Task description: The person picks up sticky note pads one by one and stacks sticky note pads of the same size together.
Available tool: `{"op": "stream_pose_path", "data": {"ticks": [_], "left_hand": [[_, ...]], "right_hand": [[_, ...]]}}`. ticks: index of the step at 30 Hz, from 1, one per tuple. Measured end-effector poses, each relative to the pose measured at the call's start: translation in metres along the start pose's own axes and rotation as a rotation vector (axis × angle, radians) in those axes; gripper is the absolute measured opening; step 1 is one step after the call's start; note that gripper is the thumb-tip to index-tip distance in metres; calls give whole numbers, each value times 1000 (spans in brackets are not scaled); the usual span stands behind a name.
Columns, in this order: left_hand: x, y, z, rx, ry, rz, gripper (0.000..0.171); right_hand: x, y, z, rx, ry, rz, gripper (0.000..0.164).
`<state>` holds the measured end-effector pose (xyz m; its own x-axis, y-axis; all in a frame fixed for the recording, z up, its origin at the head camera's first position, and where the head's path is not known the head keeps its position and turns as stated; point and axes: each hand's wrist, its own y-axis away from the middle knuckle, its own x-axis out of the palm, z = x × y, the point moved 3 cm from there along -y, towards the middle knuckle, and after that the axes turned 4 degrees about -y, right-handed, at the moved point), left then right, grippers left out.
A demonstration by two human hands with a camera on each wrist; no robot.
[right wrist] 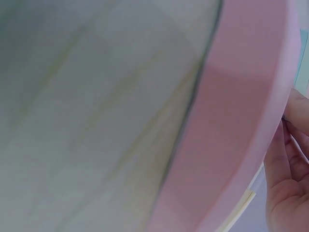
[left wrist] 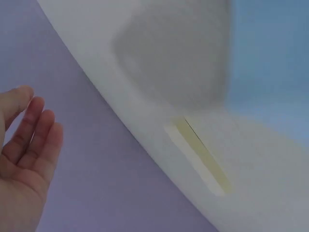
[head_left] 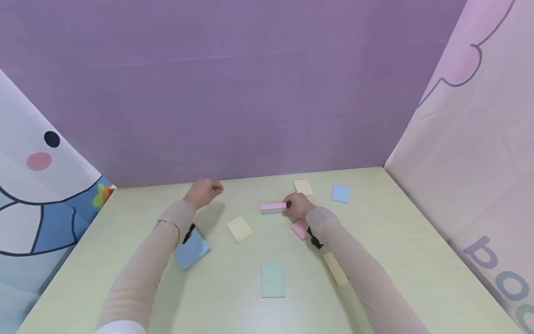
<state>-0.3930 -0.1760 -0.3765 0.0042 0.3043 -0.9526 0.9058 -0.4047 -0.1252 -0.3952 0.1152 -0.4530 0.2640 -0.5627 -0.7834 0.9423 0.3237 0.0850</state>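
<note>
My right hand (head_left: 298, 205) grips the right end of a narrow sticky note stack (head_left: 273, 208), pink over green, on the table. In the right wrist view, that hand (right wrist: 289, 164) shows at the right edge, thumb against fingers. A pink pad (head_left: 299, 228) lies under the right wrist and looms large in the right wrist view. My left hand (head_left: 203, 191) hovers near the table's back edge with loosely bent fingers and nothing in them. Below its wrist lies a large blue pad (head_left: 193, 253), partly hidden by the sleeve. A cream pad (head_left: 239, 228) sits between the hands.
A green pad (head_left: 273, 280) lies at the front middle. Under the right forearm is a narrow cream pad (head_left: 335, 268), partly covered. Farther back are a cream pad (head_left: 303, 183) and a small blue pad (head_left: 340, 193). A purple backdrop (head_left: 258, 93) rises behind the table.
</note>
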Motion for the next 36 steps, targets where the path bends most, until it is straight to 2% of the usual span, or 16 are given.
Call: {"op": "stream_pose_path", "data": {"ticks": [3,6,8,11,17,22,28,32,36], "left_hand": [[-5,8,23,-14,-61,53,20],[-2,16,41,-26,-103,135,24],[3,22,49,-40,-126,181,28],[11,30,57,-72,-150,214,32],[22,43,64,-82,-177,196,27],[23,42,66,-65,-176,173,24],[28,39,67,-96,-155,192,25],[35,37,63,-35,-179,194,23],[36,34,53,45,-184,189,24]], "right_hand": [[-2,1,-1,1,5,-3,23],[-3,2,-1,11,0,2,24],[-2,3,-2,21,-6,4,23],[0,4,-5,32,-14,3,23],[4,6,-2,-1,-17,1,24],[1,6,2,-13,-10,-1,25],[2,4,-1,1,-14,-4,25],[4,5,-4,12,-21,2,24],[4,7,-2,-5,-20,5,24]]}}
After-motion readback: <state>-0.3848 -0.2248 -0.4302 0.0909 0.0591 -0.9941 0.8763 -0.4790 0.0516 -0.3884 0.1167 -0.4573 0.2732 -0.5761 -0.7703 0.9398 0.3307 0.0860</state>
